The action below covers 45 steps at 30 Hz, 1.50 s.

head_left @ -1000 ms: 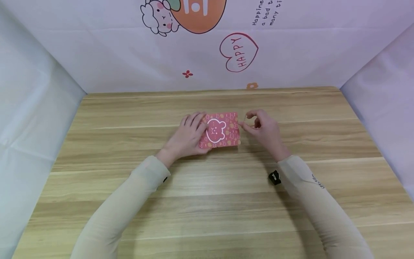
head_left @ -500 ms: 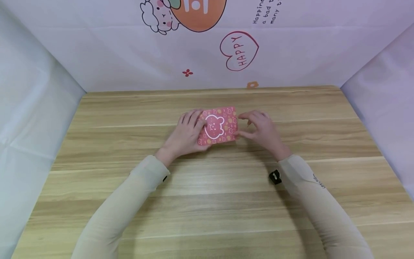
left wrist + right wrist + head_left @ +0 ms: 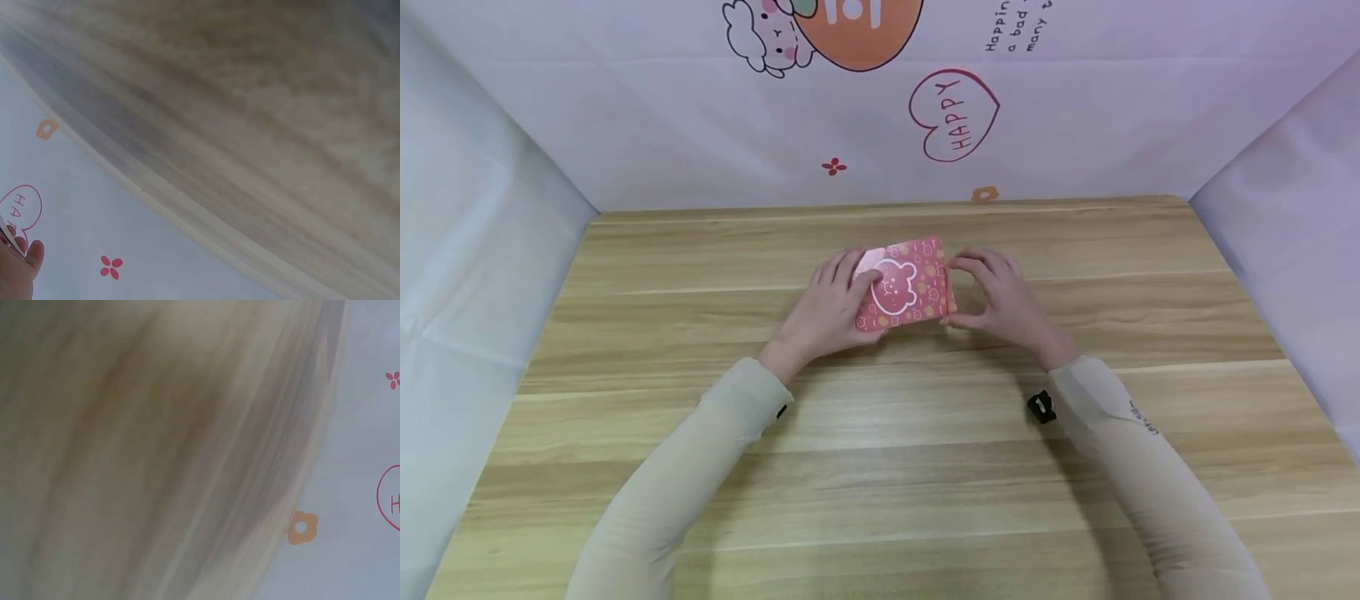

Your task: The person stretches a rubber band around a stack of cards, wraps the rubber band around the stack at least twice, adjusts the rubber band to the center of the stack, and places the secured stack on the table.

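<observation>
In the head view a flat pink rectangle (image 3: 917, 279) with a white-outlined bear face is held up, slightly tilted. My left hand (image 3: 831, 304) grips its left end, thumb across the front and some fingers hidden behind. My right hand (image 3: 1003, 300) is at the right end, its index fingertip near the upper part of that edge and its thumb near the lower corner. A narrow pink-orange strip shows along the edge between them. In the left wrist view only part of my left hand (image 3: 17, 269) appears, beside a thin edge. The right wrist view shows no hand.
A small black object (image 3: 1041, 407) lies on the wood-grain table (image 3: 865, 500) by the right sleeve cuff. A white backdrop (image 3: 685, 150) with cartoon prints and a red heart stands along the back, with white side walls.
The pink rectangle has risen slightly and tilted up at its right side. My right hand's thumb and index finger, earlier close together beside the edge, have spread along it.
</observation>
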Motion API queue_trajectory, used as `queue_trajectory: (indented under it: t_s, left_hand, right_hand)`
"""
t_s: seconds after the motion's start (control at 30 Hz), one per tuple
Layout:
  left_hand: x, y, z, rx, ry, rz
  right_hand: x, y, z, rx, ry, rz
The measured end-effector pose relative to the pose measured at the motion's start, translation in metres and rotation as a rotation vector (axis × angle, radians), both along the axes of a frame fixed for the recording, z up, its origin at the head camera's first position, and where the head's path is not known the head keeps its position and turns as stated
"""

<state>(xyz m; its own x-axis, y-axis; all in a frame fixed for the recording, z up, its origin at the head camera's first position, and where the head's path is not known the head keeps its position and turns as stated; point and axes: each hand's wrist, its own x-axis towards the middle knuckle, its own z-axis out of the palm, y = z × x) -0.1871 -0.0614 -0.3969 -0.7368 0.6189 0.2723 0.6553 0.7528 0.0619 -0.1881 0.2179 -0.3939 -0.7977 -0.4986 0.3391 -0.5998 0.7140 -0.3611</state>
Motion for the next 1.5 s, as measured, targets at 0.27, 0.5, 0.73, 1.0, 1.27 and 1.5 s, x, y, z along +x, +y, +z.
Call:
queue_trajectory:
  t_s: [0.27, 0.5, 0.73, 1.0, 1.27, 1.5]
  left_hand:
    - [-0.001, -0.001, 0.001, 0.052, 0.032, -0.025]
    - [-0.002, -0.003, 0.002, 0.064, 0.066, -0.061]
    - [-0.003, -0.005, 0.004, 0.119, -0.013, -0.075]
    - [-0.001, 0.002, 0.014, 0.432, -0.311, -0.014]
    - [-0.009, 0.006, 0.025, 1.139, -0.771, 0.277]
    - [-0.016, -0.004, 0.022, 1.185, -1.096, 0.363]
  right_hand:
    - [0.001, -0.004, 0.001, -0.020, -0.021, 0.035]
    - [0.003, -0.007, 0.004, -0.054, -0.071, 0.043]
    - [0.004, -0.010, 0.003, -0.079, -0.082, 0.078]
    - [0.001, -0.012, -0.002, -0.156, 0.112, 0.156]
    - [0.002, -0.013, -0.002, -0.166, 0.157, 0.121]
    - [0.000, -0.009, -0.002, -0.160, 0.150, 0.104]
